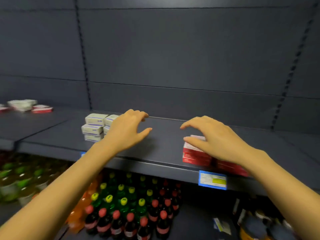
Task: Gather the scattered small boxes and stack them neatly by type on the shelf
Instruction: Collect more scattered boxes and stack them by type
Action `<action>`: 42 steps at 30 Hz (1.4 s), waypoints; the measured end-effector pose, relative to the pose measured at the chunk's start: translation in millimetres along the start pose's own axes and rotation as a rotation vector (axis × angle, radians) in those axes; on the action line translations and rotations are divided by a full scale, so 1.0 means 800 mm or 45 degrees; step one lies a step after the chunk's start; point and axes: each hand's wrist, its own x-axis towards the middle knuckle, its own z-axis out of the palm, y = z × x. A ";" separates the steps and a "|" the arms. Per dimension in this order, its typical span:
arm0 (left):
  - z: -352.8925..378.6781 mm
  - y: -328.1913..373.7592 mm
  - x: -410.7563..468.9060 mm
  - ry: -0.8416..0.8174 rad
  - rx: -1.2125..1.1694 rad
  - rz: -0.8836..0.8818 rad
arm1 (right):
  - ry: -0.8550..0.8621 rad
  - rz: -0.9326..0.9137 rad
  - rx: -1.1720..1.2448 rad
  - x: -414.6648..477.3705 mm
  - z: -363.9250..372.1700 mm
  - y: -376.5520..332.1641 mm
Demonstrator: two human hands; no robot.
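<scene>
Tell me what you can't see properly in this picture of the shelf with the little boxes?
All in the head view:
- Writing on the white boxes: too small and blurred.
- Part of the white stack: hidden behind the left hand.
- Red boxes: partly covered by the right hand; count unclear.
- Far-left boxes: blurred, cut off by the edge.
- Price tag: print unreadable.

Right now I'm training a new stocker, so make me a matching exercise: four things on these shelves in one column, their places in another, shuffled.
Things:
1. white boxes
2. red boxes
3. bottles
4. blue price tag

Places:
A. on the shelf's front edge
B. on the lower shelf
C. under the right hand
D. stacked beside the left hand

Pairs: 1-D, 2-C, 3-B, 4-A
</scene>
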 end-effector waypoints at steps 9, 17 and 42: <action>-0.105 -0.109 -0.128 0.058 0.384 -0.462 | -0.086 -0.451 0.272 0.097 0.083 -0.145; -0.174 -0.211 -0.204 0.040 0.493 -0.707 | -0.206 -0.625 0.377 0.170 0.137 -0.263; -0.226 -0.595 -0.248 -0.106 0.270 -0.682 | -0.305 -0.370 0.238 0.438 0.304 -0.528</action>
